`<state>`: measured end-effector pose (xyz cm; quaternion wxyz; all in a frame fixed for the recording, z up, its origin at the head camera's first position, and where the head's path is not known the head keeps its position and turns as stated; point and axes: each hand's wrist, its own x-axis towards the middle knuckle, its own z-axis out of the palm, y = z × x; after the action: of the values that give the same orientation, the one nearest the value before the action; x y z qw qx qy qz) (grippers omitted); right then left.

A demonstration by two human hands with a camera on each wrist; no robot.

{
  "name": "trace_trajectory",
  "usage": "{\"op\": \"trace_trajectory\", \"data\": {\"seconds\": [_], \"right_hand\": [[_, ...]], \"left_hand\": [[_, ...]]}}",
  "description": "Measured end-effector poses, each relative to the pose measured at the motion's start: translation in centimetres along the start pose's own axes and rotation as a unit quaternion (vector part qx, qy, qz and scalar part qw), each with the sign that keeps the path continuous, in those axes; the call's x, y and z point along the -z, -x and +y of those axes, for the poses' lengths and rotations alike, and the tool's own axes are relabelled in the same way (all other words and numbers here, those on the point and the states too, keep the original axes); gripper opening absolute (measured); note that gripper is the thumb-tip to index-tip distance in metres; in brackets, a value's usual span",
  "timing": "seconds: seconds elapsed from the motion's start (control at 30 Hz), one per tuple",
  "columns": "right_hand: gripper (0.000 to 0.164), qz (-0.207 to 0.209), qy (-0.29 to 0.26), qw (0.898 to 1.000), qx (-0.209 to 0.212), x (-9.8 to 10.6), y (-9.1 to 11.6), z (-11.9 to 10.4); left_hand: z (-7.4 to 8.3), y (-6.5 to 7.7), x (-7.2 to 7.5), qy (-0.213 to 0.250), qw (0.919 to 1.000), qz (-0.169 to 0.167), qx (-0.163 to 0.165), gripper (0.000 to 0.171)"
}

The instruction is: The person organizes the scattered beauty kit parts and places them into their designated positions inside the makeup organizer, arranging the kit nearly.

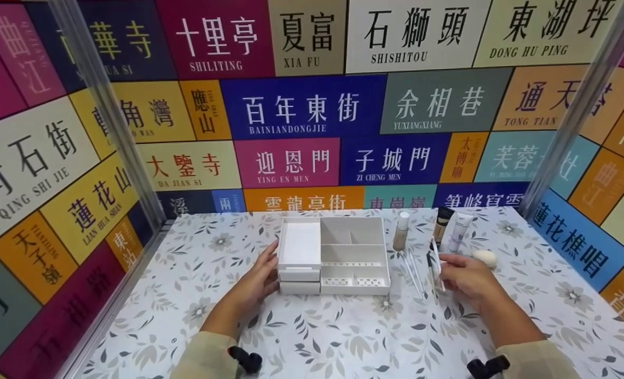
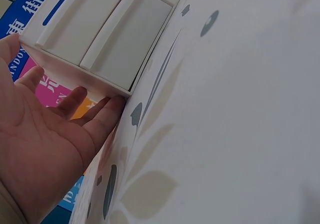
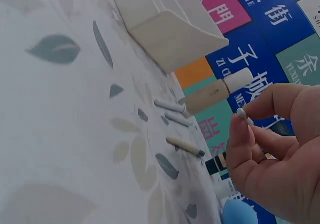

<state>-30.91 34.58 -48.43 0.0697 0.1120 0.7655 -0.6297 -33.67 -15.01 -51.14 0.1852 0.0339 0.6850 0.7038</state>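
A white desktop organizer with drawers at its left and compartments at its right stands on the table. My left hand touches its left side with fingers spread; in the left wrist view the fingertips rest against the side of the drawer section. Between thumb and forefinger, my right hand pinches a slim white stick, raised above the table; only its small white end shows in the right wrist view. Beneath and beside it lie a dark-tipped slim stick and slim white sticks.
A tan bottle with a white cap stands right of the organizer. Farther right are a black-and-tan tube, a white tube and a pale egg-shaped thing. Sign-printed walls rise behind the flowered table cover.
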Motion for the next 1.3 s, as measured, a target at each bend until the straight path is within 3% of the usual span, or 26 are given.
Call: {"op": "trace_trajectory", "data": {"seconds": [0.2, 0.57, 0.83, 1.17, 1.3], "right_hand": [[0.075, -0.048, -0.077, 0.995, 0.039, -2.0, 1.1, -1.4], [0.077, -0.102, -0.089, 0.988, 0.080, -5.4, 3.2, -4.4], [0.077, -0.135, -0.111, 0.982, 0.074, -8.8, 3.0, -6.4], [0.066, -0.146, -0.135, 0.979, 0.050, -13.7, 1.2, -9.4], [0.061, -0.148, -0.144, 0.978, 0.042, -15.4, 0.8, -10.2]], "left_hand": [[0.1, 0.1, -0.1, 0.000, 1.0000, 0.003, -0.007, 0.060], [0.1, 0.1, -0.1, -0.001, 1.0000, 0.007, -0.007, 0.055], [-0.1, 0.2, 0.0, -0.005, 0.9999, 0.005, -0.010, 0.053], [0.0, 0.2, -0.1, -0.007, 0.9996, -0.009, -0.025, 0.059], [0.1, 0.2, -0.2, -0.001, 1.0000, 0.002, -0.006, 0.058]]}}
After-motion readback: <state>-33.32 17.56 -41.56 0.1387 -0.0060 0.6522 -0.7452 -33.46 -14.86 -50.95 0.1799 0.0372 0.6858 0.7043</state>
